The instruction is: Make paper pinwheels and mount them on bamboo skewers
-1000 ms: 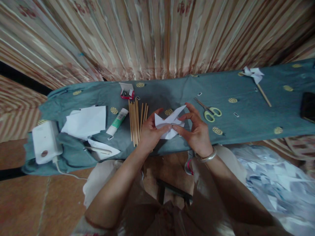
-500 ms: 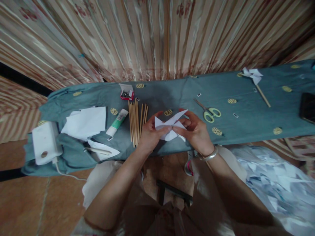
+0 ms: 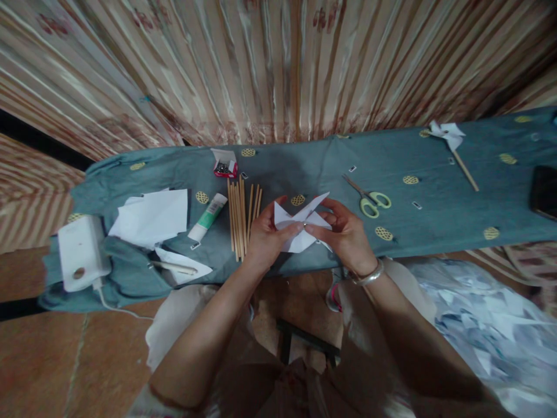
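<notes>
Between my two hands is a white paper pinwheel (image 3: 300, 239), held over the table's near edge. My left hand (image 3: 270, 235) is closed on its left side, the thumb pressing near the middle. My right hand (image 3: 346, 235) grips the right side, its thumb also at the middle and the other fingers behind the paper. A small shiny pin head (image 3: 305, 224) shows between the thumb tips. Just left of my left hand lie several thin wooden sticks (image 3: 238, 220). Scissors (image 3: 369, 200) with pale green handles lie beyond my right hand.
A glue stick (image 3: 208, 217), an open red box of small metal pins (image 3: 225, 168), paper sheets (image 3: 152, 217) and a white device (image 3: 82, 252) with a cord lie leftward. A pinwheel on a stick (image 3: 455, 145) and a dark phone-like object (image 3: 543, 190) lie right. A bag of paper scraps (image 3: 491, 325) stands below.
The pinwheel's folds and my right fingers have shifted slightly, and the shiny pin head at its middle now shows more clearly. Both hands keep their hold.
</notes>
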`<state>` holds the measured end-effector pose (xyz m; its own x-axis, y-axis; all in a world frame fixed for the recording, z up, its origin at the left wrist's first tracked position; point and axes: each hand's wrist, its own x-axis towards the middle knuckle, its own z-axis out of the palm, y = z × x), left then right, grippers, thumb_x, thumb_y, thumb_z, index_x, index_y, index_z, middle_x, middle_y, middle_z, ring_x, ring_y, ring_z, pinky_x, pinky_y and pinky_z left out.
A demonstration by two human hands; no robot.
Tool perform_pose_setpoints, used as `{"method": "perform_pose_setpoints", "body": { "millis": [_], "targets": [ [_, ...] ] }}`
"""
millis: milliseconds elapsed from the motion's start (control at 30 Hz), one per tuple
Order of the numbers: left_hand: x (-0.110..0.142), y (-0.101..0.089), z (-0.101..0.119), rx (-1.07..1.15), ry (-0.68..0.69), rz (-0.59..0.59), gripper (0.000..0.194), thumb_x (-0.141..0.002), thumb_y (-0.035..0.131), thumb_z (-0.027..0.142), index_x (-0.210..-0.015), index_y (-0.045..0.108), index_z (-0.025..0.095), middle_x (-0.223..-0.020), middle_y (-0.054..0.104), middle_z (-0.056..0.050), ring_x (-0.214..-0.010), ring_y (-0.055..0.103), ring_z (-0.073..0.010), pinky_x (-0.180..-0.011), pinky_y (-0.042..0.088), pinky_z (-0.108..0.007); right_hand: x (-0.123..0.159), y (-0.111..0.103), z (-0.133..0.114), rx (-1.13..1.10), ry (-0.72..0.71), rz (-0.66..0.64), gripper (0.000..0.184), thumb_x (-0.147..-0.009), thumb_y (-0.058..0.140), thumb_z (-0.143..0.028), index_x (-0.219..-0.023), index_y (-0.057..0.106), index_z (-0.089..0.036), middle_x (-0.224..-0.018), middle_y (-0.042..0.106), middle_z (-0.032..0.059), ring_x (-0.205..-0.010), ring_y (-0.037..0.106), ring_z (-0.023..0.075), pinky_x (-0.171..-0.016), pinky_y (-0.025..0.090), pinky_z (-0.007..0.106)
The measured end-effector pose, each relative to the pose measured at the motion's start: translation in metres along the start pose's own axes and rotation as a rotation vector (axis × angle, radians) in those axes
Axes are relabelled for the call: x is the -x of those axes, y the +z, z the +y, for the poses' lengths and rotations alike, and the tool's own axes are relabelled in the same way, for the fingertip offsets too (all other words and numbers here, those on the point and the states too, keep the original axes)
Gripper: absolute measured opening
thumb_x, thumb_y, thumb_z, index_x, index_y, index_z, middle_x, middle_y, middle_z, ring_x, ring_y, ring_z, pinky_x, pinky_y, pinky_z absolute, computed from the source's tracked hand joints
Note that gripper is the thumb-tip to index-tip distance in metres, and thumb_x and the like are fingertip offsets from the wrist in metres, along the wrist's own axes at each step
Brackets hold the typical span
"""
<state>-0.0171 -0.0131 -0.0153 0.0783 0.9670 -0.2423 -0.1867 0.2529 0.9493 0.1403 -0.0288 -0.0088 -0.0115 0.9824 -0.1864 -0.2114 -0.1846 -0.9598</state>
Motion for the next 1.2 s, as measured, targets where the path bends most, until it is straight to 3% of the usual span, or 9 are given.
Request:
{"method": "perform_pose_setpoints", "body": {
  "millis": [467,1200],
  "targets": [
    [0.002,0.0009,0.001,0.021,0.013,-0.003,0.068,-0.057,0.085,0.03,-0.118,0.061,0.016,-0.081,0.068,0.001,-0.07,0.062,-0.0137,-0.068,0.05,-0.025,-0.0014,0.0012,0.0028,-0.068,0.025,-0.007,0.057,-0.06,0.089,-0.034,-0.108,0.06,-0.025,-0.09,0.077,-0.0004,-0.075,0.072,0.0188,-0.074,0.059,0.033],
    [-0.0008,0.0005,-0.0012,0.015,0.015,-0.009,0.069,-0.053,0.089,0.036,-0.114,0.064,0.015,-0.075,0.068,0.002,-0.064,0.061,-0.0138,-0.061,0.046,-0.024,0.0001,0.0008,0.0018,-0.032,0.028,-0.036,0.055,-0.061,0.087,-0.039,-0.107,0.062,-0.026,-0.093,0.076,0.0008,-0.08,0.073,0.0225,-0.075,0.058,0.037]
  ]
}}
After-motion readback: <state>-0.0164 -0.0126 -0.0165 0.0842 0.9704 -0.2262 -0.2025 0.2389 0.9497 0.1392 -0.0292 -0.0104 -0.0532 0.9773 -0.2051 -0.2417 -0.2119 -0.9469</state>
